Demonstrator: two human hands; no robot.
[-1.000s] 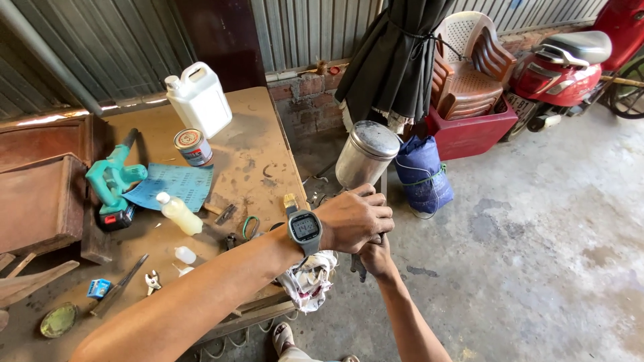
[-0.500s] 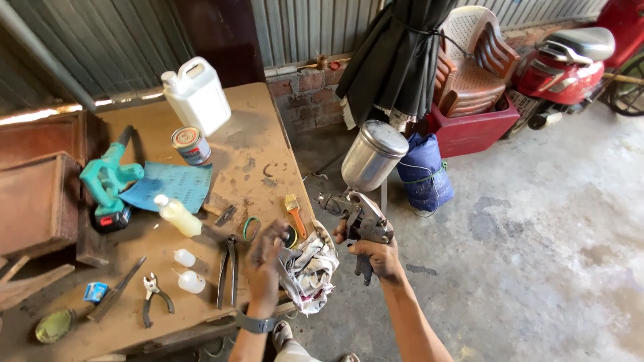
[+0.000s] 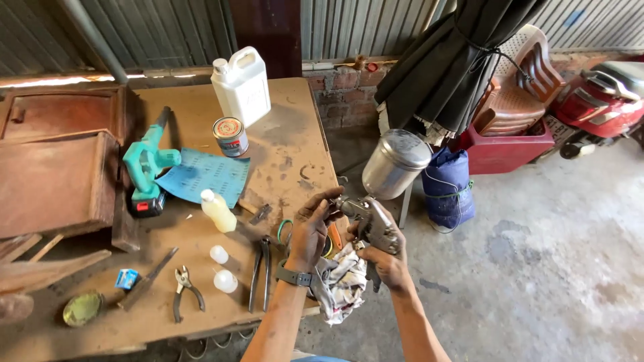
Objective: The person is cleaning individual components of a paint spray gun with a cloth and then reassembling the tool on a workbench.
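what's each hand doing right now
Left hand: fingers closed on the front of the spray gun.
Right hand: closed around the spray gun's grip.

The spray gun (image 3: 372,224) is bare grey metal, dull and smudged, held up in the air just off the right edge of the workbench (image 3: 282,147). Its body lies roughly level, nozzle end pointing left toward the bench, with the handle running down and to the right. On top sits its cup (image 3: 394,164), a round aluminium pot with a domed lid, tilted so the lid leans up and to the right. The trigger seems to hang below the body, though it is mostly hidden. A stained rag (image 3: 341,285) droops just beneath the gun.
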